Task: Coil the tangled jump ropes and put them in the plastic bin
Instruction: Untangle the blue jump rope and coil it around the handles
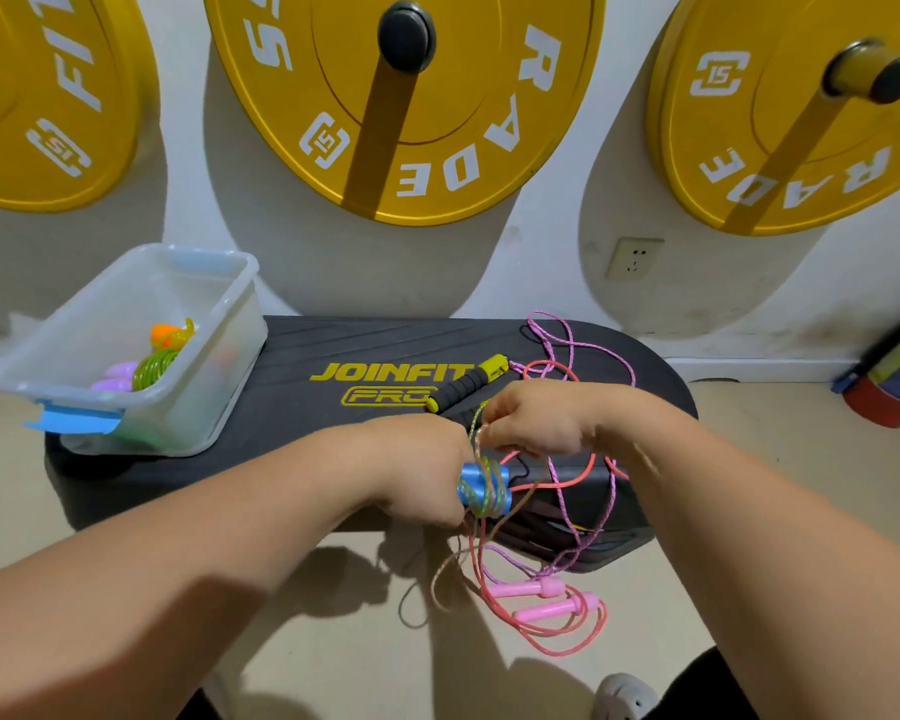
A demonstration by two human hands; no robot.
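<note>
Tangled jump ropes [592, 466] in pink, coral and lilac sprawl over the right end of a black JOINFIT worktop [333, 439] and spill onto the beige floor [333, 626]. The left grip [422, 470] clenches blue plastic handles [481, 488] wound with clear glittery cord, which the right grip [536, 418] pinches just above. A translucent plastic bin [126, 324] on the worktop's left end holds a coiled green rope [154, 366].

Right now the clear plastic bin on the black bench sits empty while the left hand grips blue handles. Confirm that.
Wrong: the head view shows a coiled green jump rope inside the clear plastic bin. The left hand does grip blue handles.
</note>
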